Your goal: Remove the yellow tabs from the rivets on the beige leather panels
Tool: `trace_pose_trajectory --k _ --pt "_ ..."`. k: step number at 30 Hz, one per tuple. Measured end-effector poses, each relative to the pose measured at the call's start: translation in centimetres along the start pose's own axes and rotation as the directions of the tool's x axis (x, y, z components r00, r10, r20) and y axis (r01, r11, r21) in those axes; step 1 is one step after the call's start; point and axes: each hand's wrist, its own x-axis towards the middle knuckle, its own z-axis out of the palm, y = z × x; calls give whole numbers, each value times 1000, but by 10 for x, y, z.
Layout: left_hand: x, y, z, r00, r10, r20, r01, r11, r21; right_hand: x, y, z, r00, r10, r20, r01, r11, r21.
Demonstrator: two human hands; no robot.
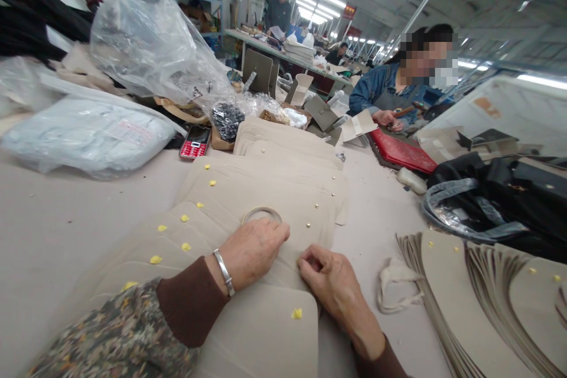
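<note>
My left hand (252,248) lies knuckles-up on a row of overlapping beige leather panels (266,189), its fingers curled down over a roll of tape (261,213) that shows just past them. A metal bangle circles that wrist. My right hand (330,280) rests beside it on the nearest panel (266,331), thumb and fingers pinched together at the panel's edge; what the pinch holds is too small to make out. The panels carry small yellow tabs (296,313) and metal studs (308,225).
A fanned stack of beige pieces (478,301) lies at the right, black bags in plastic (487,201) behind it. Clear plastic bags (146,41) and a red phone (195,143) sit at the left. A person in a denim jacket (376,88) works across the table by a red mat (403,153).
</note>
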Motion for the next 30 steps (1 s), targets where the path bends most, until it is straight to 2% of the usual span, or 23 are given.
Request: trace_pose_trajectory --k 4,7,9,11,13,15,17,20,26,28,30 --pt "1 -3 4 994 46 -103 -54 996 -74 -5 -2 -3 993 4 122 -12 998 64" --pt "0 -1 9 975 92 -202 -122 982 -143 -2 -3 -1 995 3 100 -12 996 90" --pt "-2 1 11 965 118 -233 -167 965 -203 0 -1 1 999 -10 44 5 992 130" --pt "-3 4 13 962 133 -236 -186 958 -218 2 2 2 998 -26 -55 38 970 241" --pt "-5 6 15 965 124 -231 -172 965 -200 2 4 1 981 -63 -185 128 922 366" --pt "-5 7 17 964 112 -241 -157 972 -175 2 5 0 942 -148 -301 269 870 412" --pt "-5 8 19 961 119 -250 -162 973 -162 2 3 -1 896 -261 -358 393 842 370" --pt "-4 10 20 959 141 -245 -181 972 -151 2 -3 1 844 -392 -365 496 831 254" --pt "-5 12 19 984 99 -145 -129 970 -208 1 -3 10 790 -453 -412 508 861 26" --pt "-4 11 19 991 74 -115 -98 971 -217 1 -3 12 780 -451 -433 498 867 -7" --pt "-3 11 19 989 70 -133 -97 974 -207 0 -4 12 780 -437 -448 485 874 -8"
